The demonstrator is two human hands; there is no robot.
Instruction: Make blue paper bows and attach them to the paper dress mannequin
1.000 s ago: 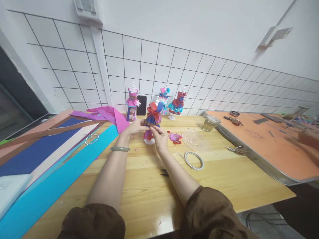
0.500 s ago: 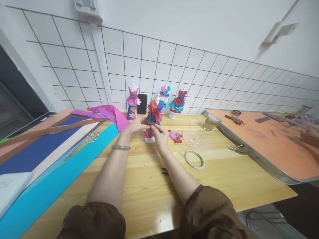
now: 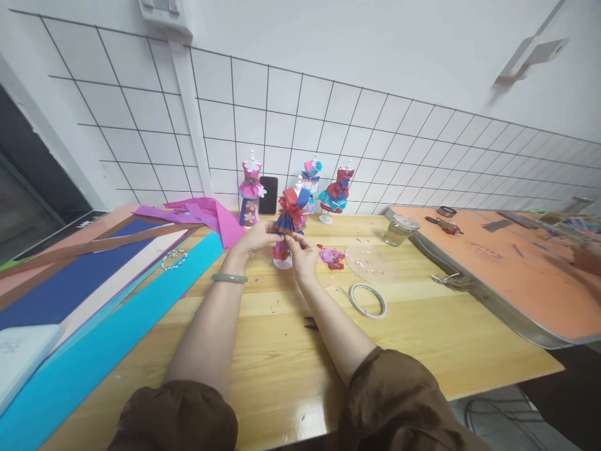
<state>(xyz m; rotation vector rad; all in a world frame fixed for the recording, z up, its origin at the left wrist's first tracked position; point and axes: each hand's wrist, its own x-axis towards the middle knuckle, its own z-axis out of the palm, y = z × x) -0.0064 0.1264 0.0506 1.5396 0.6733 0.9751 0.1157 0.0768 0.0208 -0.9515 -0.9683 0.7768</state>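
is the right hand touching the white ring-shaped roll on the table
Apart. The head view shows pale-yellow wooden tabletop between the right hand and the white ring-shaped roll.

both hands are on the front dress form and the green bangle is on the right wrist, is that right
Not quite: the head view shows the green bangle on the left wrist, not the right. The left hand and right hand are indeed both on the front dress form.

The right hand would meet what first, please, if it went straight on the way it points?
Probably the nearest small dress, which the right hand appears to pinch, though depth is unclear.
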